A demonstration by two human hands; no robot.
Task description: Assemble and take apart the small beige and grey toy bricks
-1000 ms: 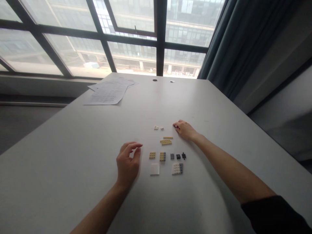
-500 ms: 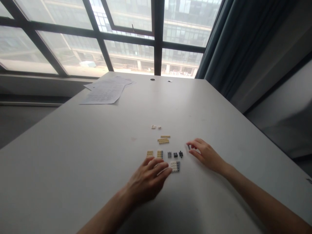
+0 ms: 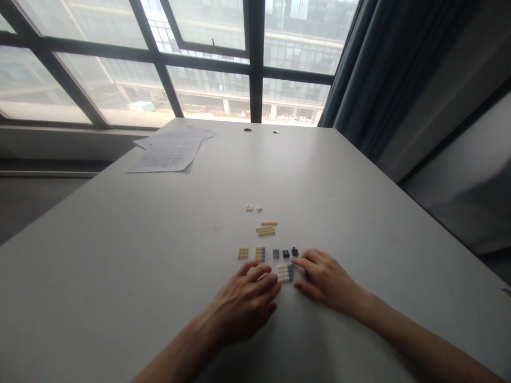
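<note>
A white and grey studded block (image 3: 284,273) lies flat between my two hands. At its left edge is my left hand (image 3: 251,298), fingers curled and slightly apart, nothing seen in them. My right hand (image 3: 325,276) is at the block's right side, thumb and forefinger apart with no piece visible between them. Just beyond are a tan plate (image 3: 243,252), a tan and grey plate (image 3: 260,254), a grey piece (image 3: 275,253) and two black pieces (image 3: 286,254), (image 3: 295,251). Farther back lie tan strips (image 3: 266,231) and small white pieces (image 3: 249,208).
All of this rests on a white table (image 3: 159,223). Printed papers (image 3: 170,151) lie at its far left. Two round holes are near the far edge, below a window. A dark curtain (image 3: 371,80) hangs at the right.
My right hand has moved left and nearer, from beyond the black pieces to the block's right side. My left hand has shifted slightly, uncovering the tan plate. The view has shifted a little.
</note>
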